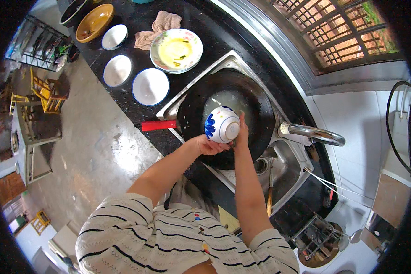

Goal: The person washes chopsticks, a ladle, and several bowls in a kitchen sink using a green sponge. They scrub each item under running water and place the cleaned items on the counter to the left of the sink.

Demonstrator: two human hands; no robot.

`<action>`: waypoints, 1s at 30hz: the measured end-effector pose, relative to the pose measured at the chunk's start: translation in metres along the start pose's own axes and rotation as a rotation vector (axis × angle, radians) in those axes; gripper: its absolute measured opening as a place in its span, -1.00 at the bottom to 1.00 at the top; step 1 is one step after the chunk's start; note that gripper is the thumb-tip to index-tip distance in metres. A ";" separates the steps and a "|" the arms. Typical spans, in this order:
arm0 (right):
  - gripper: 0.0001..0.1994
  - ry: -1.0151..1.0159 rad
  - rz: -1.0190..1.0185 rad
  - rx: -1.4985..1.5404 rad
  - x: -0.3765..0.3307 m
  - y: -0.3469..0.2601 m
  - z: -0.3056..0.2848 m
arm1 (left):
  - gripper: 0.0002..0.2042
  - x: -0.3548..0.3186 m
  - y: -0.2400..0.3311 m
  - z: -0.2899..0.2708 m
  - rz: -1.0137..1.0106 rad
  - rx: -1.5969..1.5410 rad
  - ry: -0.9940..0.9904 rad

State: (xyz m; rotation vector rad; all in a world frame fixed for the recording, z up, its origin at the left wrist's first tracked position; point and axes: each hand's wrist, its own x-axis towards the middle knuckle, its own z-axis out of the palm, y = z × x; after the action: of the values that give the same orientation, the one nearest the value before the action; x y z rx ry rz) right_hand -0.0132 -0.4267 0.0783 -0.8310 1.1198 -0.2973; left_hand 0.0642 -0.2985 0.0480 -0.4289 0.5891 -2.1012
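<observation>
Striped shirt at bottom edge. Left hand grips a blue-and-white bowl from below, fingers curled round it; right hand presses flat on its side. Bowl held above black wok in steel sink.

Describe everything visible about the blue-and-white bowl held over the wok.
The small round white ceramic-looking bowl with blue flower painting is tipped so its base and outer wall face the camera; its inside is hidden. The left hand grips it from below, and the right hand touches its right side. It sits above the large black wok with a red handle, which rests in the steel sink and holds cloudy water.
</observation>
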 end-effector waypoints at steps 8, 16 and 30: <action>-0.70 -0.056 -0.537 -0.456 0.009 0.001 -0.015 | -0.67 -0.003 -0.022 0.019 0.027 -0.082 -0.072; -0.57 0.203 -0.689 -1.294 0.001 0.014 -0.027 | -0.74 -0.068 -0.045 0.145 1.083 1.478 1.268; -0.56 0.440 -0.465 -1.553 -0.014 0.040 0.033 | -0.69 -0.208 -0.001 0.183 0.968 1.860 2.262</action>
State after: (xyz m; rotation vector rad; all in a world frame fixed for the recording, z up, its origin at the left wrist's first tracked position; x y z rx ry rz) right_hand 0.0020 -0.3772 0.0649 -2.5056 1.4820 0.0948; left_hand 0.2693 -0.1700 0.1826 2.6646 -0.3480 -0.4315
